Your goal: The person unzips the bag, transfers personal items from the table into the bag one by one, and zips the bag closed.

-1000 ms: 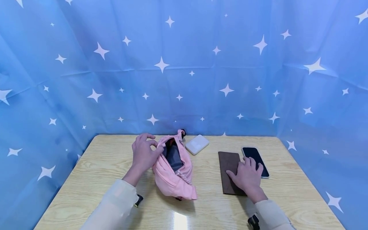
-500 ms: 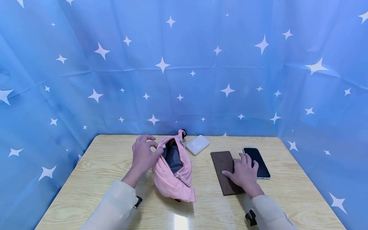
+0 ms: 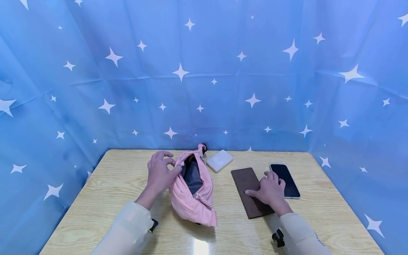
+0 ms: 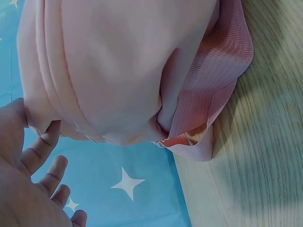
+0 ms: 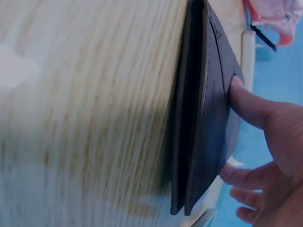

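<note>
A pink waist bag (image 3: 186,202) stands on the table, its mouth gaping over a dark lining (image 3: 192,177). At the left edge of that mouth, my left hand (image 3: 160,174) pinches the fabric between thumb and forefinger, its other fingers loosely bent. Farther right, my right hand (image 3: 271,189) is at a dark brown folded wallet (image 3: 243,180). In the right wrist view its thumb presses on the wallet's (image 5: 218,94) upper cover and the forefinger is at the side edge. The two covers part slightly along the near end.
A smartphone (image 3: 289,182) with a dark screen lies just right of the wallet. Behind the bag, near the table's back edge, is a small white rounded block (image 3: 220,160). A blue star-patterned curtain (image 3: 204,92) surrounds the wooden table (image 3: 105,191).
My right hand has shifted left, sliding and turning the wallet away from the phone. My left hand keeps its pinch on the bag, whose lower end has shifted slightly.
</note>
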A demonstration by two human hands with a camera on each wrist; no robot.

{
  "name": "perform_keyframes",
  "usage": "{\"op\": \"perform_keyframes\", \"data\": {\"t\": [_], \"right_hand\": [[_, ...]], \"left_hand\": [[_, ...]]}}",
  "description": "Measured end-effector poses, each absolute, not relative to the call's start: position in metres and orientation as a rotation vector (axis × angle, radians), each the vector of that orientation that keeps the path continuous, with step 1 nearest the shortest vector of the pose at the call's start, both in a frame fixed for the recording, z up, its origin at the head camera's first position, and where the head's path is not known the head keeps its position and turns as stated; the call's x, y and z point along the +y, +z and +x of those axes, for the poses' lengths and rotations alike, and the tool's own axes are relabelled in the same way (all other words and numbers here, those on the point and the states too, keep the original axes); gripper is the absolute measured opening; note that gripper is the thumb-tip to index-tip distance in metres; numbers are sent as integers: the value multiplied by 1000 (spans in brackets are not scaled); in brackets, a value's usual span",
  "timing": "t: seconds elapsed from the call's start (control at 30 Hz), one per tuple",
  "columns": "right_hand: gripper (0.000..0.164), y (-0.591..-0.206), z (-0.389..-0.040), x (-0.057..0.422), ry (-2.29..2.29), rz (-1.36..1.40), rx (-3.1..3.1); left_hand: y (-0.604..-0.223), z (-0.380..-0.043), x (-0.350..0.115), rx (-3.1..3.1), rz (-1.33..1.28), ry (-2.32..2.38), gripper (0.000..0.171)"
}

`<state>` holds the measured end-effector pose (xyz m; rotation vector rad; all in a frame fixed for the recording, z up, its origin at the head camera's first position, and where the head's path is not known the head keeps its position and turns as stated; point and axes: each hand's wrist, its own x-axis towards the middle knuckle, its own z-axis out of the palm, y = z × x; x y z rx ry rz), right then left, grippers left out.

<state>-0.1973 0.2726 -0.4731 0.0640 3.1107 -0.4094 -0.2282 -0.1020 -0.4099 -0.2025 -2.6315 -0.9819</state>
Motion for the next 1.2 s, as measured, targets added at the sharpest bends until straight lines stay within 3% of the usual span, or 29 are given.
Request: {"op": "perform_keyframes", "data": {"t": [0.23, 0.67, 1.2], "right_hand": [[54, -474, -199, 273, -343, 64, 3098], [35, -452, -204, 258, -705, -168, 3105], [29, -421, -215, 248, -863, -182, 3258]], "left_hand": [[-412, -228, -99, -2615, -206, -1006, 17], [-412, -226, -96, -2636, -192, -1008, 17], [-415, -227, -91, -2632, -203, -997, 18]]}}
